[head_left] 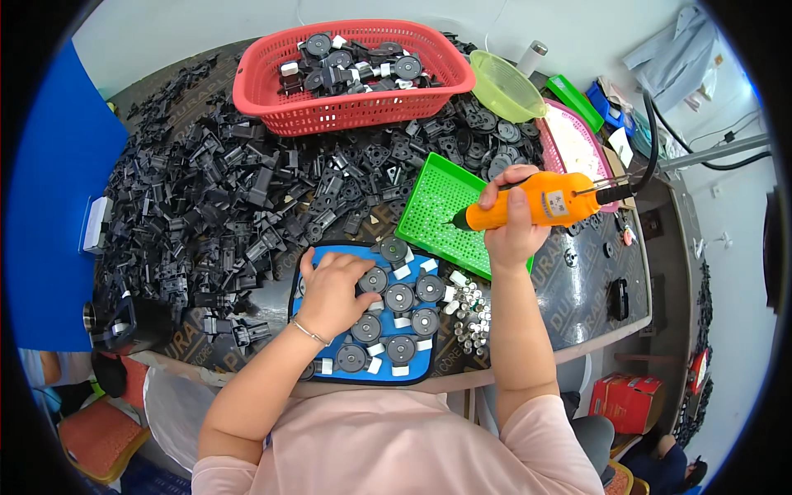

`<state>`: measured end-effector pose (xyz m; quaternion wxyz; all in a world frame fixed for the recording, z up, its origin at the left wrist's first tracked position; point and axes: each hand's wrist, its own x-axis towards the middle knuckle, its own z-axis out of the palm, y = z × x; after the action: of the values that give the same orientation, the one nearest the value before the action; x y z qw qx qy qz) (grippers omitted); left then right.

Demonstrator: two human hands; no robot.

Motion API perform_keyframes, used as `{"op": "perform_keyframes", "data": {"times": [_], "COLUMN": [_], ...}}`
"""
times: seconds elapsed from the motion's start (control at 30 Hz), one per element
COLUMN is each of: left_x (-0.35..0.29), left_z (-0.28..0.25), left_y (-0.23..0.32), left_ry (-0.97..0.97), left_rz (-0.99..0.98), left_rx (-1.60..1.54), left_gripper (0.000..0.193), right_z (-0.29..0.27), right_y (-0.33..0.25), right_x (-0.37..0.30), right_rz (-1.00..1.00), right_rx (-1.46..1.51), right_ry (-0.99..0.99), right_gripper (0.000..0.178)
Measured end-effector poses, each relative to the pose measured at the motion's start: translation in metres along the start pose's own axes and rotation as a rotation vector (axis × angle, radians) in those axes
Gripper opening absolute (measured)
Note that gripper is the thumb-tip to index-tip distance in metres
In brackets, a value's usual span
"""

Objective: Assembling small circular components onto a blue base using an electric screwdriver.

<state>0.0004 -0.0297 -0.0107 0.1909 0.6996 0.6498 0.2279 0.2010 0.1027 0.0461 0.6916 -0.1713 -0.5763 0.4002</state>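
My right hand (518, 216) is wrapped round an orange electric screwdriver (540, 200), its dark tip pointing left above a green perforated tray (445, 206). Low over a blue mat (396, 375) with a black border, my left hand (336, 287) has its fingers spread. A black round caster-like part (373, 280) lies beside its thumb and index finger; whether they touch it, I cannot tell. Several similar parts with white tabs, such as one near the mat's middle (400, 298), lie across the mat. What is under my left palm is hidden.
A heap of black plastic parts (206, 181) covers the table's left and back. Behind stands a red basket (355, 111) of parts, beside a yellow-green bowl (505, 87). Small metal pieces (472, 322) lie right of the mat. A cable (653, 140) runs from the screwdriver.
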Motion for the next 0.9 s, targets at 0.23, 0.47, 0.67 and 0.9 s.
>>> {"op": "perform_keyframes", "data": {"times": [0.23,0.47,0.67,0.9], "left_x": [0.001,0.002,0.005,0.006], "left_z": [0.001,0.0,0.0,0.0], "left_y": [-0.001,-0.002,-0.004,-0.009], "left_ry": [-0.003,-0.015,-0.044,-0.039], "left_rz": [-0.02,-0.023,-0.021,-0.015], "left_rx": [-0.019,-0.005,0.006,-0.028], "left_gripper": [0.044,0.047,0.048,0.047], "right_z": [-0.002,-0.003,0.001,0.052], "right_y": [0.011,0.014,-0.006,-0.035], "right_x": [-0.003,-0.002,0.006,-0.023], "right_rz": [0.078,0.1,0.052,0.15], "right_rx": [-0.014,0.025,0.057,0.25], "right_ry": [0.001,-0.016,-0.002,-0.32], "right_gripper": [0.021,0.021,0.024,0.035]}}
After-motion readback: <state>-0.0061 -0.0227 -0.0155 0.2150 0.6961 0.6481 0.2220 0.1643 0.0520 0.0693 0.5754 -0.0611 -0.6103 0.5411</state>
